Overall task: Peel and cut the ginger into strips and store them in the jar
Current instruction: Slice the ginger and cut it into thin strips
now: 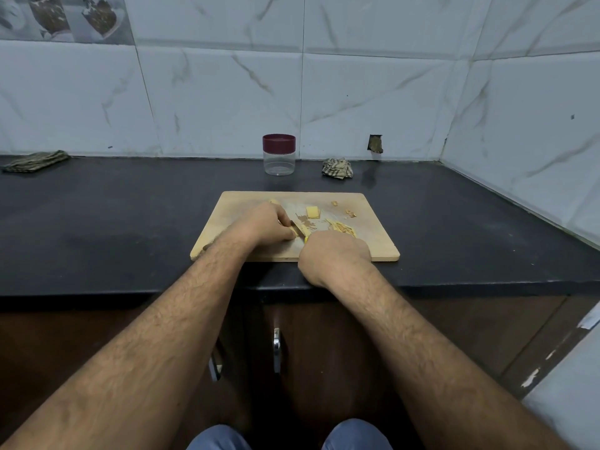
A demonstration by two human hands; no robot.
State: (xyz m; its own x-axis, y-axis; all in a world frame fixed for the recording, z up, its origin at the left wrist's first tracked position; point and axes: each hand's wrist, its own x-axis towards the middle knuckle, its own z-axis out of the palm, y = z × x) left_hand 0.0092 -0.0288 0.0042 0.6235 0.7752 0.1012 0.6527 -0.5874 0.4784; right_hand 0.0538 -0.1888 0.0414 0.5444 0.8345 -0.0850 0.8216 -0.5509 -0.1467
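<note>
Left hand (266, 224) pinching ginger piece (293, 233) just left of knife blade (300, 229), blade angled up-left; right hand (334, 251) clamped on knife handle.

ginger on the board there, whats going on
A person is slicing ginger on a wooden cutting board. The right hand grips a yellow-handled knife, and the left hand steadies the piece under the blade. A pile of cut strips and a peeled ginger chunk lie on the board, with peel scraps further back. The clear jar behind the board looks empty, its maroon lid on.
</note>
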